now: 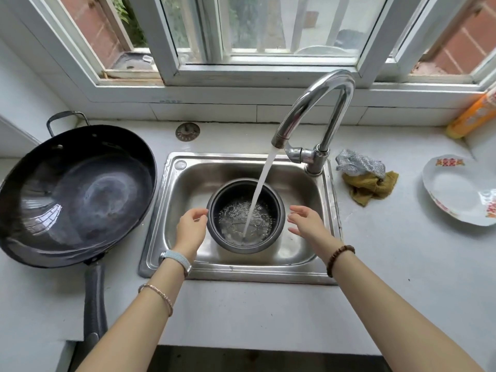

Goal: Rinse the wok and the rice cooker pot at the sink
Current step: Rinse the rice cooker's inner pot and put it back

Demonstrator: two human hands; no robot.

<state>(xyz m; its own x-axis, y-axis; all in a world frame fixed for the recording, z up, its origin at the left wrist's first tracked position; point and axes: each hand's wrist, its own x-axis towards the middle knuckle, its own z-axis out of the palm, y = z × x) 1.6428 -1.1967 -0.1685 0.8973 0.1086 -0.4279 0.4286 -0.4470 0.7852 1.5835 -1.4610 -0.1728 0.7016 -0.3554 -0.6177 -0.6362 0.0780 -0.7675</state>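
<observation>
The dark rice cooker pot (pixel 276 210) stands upright in the steel sink (pixel 303 183), and water from the chrome tap (pixel 316 108) streams into it and splashes on its bottom. My left hand (pixel 191 228) hovers just left of the pot's rim, fingers apart, holding nothing. My right hand (pixel 306 220) hovers just right of the rim, also open and apart from the pot. The black wok (pixel 75 194) rests on the counter left of the sink, its long handle pointing toward me.
A metal scourer (pixel 358 162) and a yellow cloth (pixel 371 187) lie right of the tap. A white plate (pixel 461 194) sits at the far right, an orange bottle (pixel 475 114) behind it. A sink strainer (pixel 187 131) lies near the window sill.
</observation>
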